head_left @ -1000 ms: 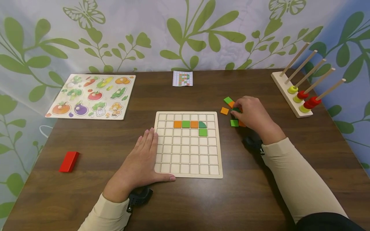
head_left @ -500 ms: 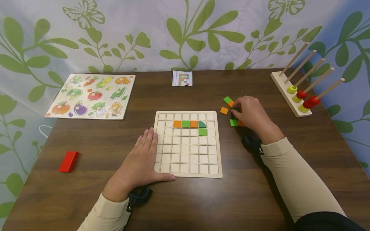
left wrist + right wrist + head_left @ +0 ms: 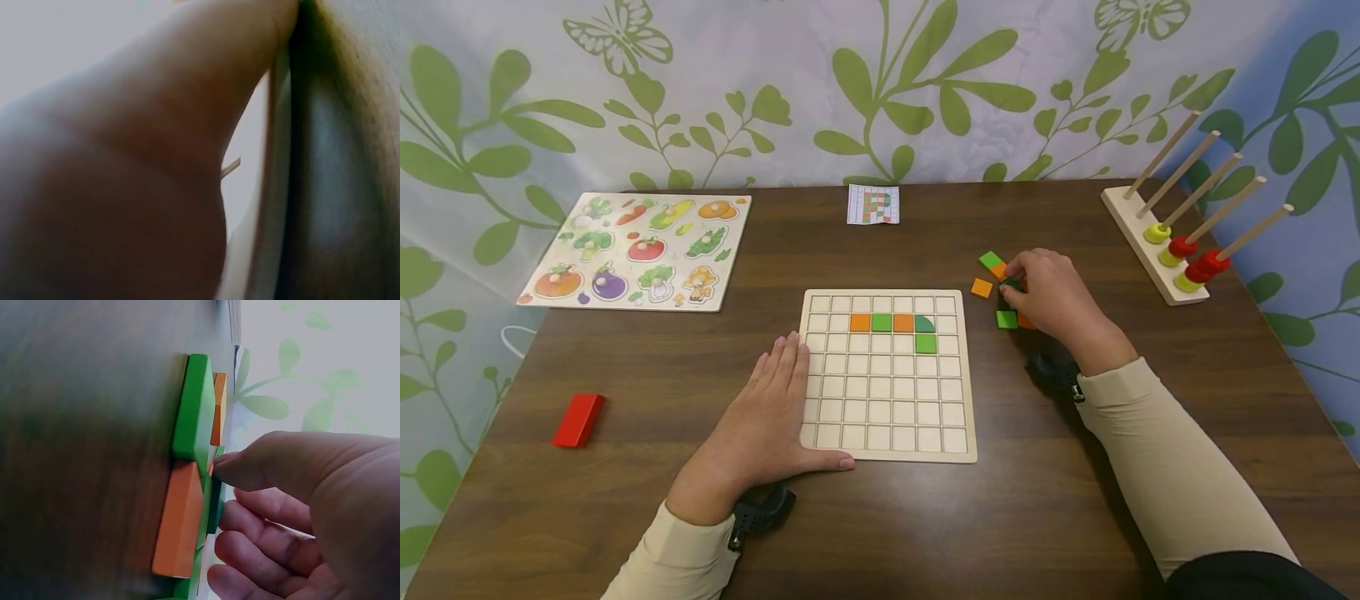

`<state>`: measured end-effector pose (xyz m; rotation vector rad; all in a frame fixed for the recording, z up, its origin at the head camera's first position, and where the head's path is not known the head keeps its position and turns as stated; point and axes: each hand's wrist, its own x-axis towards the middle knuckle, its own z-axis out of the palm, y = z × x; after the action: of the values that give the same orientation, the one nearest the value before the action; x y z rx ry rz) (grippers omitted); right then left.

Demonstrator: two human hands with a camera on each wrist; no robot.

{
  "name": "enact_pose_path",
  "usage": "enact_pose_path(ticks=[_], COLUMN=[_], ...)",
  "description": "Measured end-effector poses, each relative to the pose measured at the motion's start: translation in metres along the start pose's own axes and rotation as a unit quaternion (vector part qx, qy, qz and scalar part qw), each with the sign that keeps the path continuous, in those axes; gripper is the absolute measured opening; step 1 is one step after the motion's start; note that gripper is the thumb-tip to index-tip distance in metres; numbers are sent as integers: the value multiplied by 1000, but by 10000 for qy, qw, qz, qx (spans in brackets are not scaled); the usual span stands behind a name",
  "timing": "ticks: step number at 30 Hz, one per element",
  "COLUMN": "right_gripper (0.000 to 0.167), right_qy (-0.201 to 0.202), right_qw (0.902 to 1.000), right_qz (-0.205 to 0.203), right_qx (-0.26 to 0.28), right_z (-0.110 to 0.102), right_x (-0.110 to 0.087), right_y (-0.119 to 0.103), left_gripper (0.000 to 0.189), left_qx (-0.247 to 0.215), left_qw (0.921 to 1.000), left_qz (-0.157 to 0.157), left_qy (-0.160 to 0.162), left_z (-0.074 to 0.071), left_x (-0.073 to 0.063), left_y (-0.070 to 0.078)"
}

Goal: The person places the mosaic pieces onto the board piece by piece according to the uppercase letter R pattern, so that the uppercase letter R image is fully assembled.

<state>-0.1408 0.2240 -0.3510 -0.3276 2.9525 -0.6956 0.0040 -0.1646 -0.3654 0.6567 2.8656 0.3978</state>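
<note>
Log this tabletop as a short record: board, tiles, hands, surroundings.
board: wooden, gridded
row, left to right: orange tile, green tile, second orange tile, dark green quarter-round
next cell nearer: another green tile
left hand: along board's left edge
right hand: at loose tiles; grip unclear
behind board: printed card
far left: vegetable puzzle
near left: red block
far right: peg stand

The vegetable puzzle (image 3: 677, 258), peg stacker (image 3: 1142, 235) and leaf-printed backdrop (image 3: 797, 50) suggest a play or learning corner.
</note>
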Motion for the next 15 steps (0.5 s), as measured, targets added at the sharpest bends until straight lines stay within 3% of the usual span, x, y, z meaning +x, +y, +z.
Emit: enact_pose_path(ticks=[15], right_gripper=[25], right_qy=[-118], right_qw=[9998], right_qz=[30], right_qx=[172], right_z=[-2], right_x=[-9], right_y=[-15], left_gripper=[150], left_qx=[32], left_qw=[10000], left_qz=[56], left_qy=[71], left_z=[2], left_x=[-1], left_y=[0])
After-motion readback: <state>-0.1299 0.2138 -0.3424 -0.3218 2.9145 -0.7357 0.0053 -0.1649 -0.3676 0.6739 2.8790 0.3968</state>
